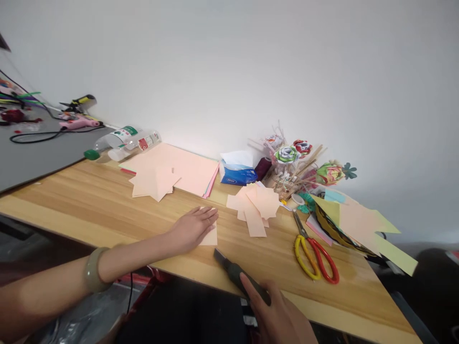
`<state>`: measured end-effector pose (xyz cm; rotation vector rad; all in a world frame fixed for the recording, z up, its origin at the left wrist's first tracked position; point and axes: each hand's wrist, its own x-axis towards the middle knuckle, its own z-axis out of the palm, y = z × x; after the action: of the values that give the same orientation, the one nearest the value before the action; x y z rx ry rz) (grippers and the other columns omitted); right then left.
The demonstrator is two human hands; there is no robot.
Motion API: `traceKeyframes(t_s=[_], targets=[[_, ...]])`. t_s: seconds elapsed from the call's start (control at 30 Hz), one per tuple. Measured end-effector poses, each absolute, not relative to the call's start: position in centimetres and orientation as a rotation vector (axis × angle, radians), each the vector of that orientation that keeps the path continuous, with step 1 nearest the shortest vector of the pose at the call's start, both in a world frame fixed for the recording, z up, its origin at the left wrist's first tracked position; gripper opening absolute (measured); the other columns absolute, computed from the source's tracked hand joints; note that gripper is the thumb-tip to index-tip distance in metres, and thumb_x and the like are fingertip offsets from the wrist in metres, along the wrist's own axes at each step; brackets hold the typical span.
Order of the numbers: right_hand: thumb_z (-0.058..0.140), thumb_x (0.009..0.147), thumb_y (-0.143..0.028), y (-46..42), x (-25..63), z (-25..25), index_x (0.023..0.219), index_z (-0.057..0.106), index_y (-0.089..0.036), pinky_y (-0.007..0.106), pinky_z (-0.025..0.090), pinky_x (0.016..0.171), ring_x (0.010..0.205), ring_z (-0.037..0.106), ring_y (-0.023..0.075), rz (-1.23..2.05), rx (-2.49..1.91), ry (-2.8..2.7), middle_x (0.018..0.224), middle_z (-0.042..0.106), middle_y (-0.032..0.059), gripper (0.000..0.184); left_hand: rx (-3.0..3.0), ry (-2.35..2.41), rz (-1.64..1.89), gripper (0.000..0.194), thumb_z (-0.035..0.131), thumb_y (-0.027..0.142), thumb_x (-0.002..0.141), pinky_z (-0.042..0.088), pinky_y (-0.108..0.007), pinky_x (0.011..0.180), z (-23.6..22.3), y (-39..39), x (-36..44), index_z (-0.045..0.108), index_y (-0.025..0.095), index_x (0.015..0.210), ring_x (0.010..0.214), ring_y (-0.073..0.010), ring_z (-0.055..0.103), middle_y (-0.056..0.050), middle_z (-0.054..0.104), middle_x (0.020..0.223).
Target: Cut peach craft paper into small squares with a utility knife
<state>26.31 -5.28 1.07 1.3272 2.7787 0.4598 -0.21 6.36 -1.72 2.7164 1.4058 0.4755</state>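
My left hand (191,228) lies flat, palm down, on a small peach paper piece (211,237) near the table's front edge. Most of that paper is hidden under the palm and fingers. In my right hand (281,313) is a dark green-handled utility knife (236,273), its blade pointing away from me toward the paper's lower right corner. Blade and paper appear slightly apart. Right of the knife lie scissors (304,234) with one yellow and one red handle loop. Cut peach paper pieces (256,210) are piled beyond my left hand, to the right.
Another peach paper pile (156,184) overlaps a stack of large coloured sheets (190,167). Plastic bottles (122,138) lie at the back left, a blue tissue pack (236,169) by the wall. Paper flowers (287,154) and a heaped basket (330,229) occupy the right side.
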Motion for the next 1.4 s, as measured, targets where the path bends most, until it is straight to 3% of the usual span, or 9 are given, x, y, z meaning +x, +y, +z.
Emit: traceKeyframes(t_s=[0.53,1.13,1.4], targets=[[0.044,0.066,0.002,-5.3,25.3,1.7,0.137,0.032,-0.025,0.025,0.047,0.058,0.069,0.061,0.0158,0.372,1.427,2.733,0.099,0.058,0.0074,0.078,2.738,1.403,0.420,0.044,0.027,0.034,0.098,0.032,-0.040,0.107,-1.8,6.3,-0.4,0.045,0.012,0.132,0.130,-0.0214,0.036,-0.009,0.041,0.140],[0.046,0.064,0.001,-5.7,24.2,1.4,0.139,0.029,-0.024,0.023,0.046,0.053,0.065,0.060,0.0150,0.385,1.464,2.670,0.097,0.058,0.0080,0.081,2.826,1.426,0.360,0.049,0.031,0.039,0.096,0.034,-0.042,0.105,-1.2,5.9,-0.1,0.044,0.008,0.132,0.129,-0.0246,0.038,-0.012,0.040,0.139],[0.048,0.061,0.002,-5.3,24.3,1.1,0.137,0.031,-0.026,0.021,0.035,0.046,0.054,0.054,0.0104,0.430,1.427,2.684,0.088,0.058,0.0026,0.082,2.855,1.409,0.431,0.046,0.031,0.040,0.096,0.035,-0.041,0.105,-1.7,6.1,-0.2,0.048,0.014,0.130,0.128,-0.0237,0.039,-0.009,0.043,0.137]])
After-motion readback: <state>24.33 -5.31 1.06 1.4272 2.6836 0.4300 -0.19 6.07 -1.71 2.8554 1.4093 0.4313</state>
